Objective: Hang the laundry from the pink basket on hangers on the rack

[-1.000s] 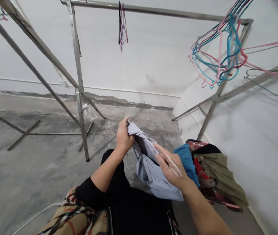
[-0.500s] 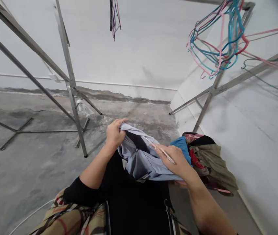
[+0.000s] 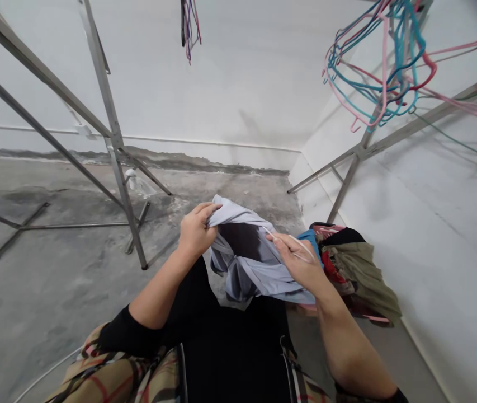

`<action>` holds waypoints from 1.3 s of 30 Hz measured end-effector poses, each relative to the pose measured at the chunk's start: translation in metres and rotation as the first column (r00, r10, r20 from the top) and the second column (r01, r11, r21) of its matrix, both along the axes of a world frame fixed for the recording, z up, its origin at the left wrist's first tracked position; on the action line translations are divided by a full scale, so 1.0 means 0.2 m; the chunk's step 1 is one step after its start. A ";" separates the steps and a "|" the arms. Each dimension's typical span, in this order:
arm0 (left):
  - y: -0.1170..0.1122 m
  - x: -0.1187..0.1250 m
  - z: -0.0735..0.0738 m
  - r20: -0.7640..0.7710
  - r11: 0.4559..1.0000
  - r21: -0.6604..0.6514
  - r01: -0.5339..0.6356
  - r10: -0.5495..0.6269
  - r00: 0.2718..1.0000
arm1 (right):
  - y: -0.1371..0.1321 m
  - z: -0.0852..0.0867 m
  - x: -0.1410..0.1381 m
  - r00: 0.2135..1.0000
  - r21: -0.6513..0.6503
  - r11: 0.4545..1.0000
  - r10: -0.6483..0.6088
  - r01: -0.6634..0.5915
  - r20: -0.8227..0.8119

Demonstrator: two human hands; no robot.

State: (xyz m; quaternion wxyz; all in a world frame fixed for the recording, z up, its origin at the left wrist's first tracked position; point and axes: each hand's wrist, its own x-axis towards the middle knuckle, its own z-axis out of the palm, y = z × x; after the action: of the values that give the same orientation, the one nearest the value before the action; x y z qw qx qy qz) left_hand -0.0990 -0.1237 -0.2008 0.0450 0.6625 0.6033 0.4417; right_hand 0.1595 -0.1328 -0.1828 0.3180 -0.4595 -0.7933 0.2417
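Note:
A light grey-blue garment with a dark inside hangs between my hands, above my lap. My left hand is closed on the left end of its edge, fingers and thumb pinching the cloth. My right hand is closed at the garment's right part, pinching a thin white cord that runs from the cloth's edge and bends over the fingers. Whether those fingers also grip cloth is hidden.
To the right stands a pink basket heaped with clothes. Metal racks rise at left and right. Pink and blue hangers hang at upper right; more hangers hang at the top. A white cable lies on the floor.
The garment's upper edge is lifted and its opening shows wider. My right hand has turned up a little, and the white cord now curves over it. The view has shifted slightly.

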 end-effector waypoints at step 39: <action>-0.31 0.14 -0.14 0.174 0.952 -0.286 0.112 -0.064 0.983 | 0.16 0.10 -0.38 0.342 -0.417 0.882 -0.332 -0.218 -0.879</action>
State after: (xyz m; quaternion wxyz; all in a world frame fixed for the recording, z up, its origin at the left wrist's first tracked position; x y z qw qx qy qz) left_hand -0.0707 -0.1863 -0.2290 0.2121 0.6364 0.6264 0.3971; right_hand 0.0841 -0.1003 -0.1635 0.6016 -0.3265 -0.3646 0.6313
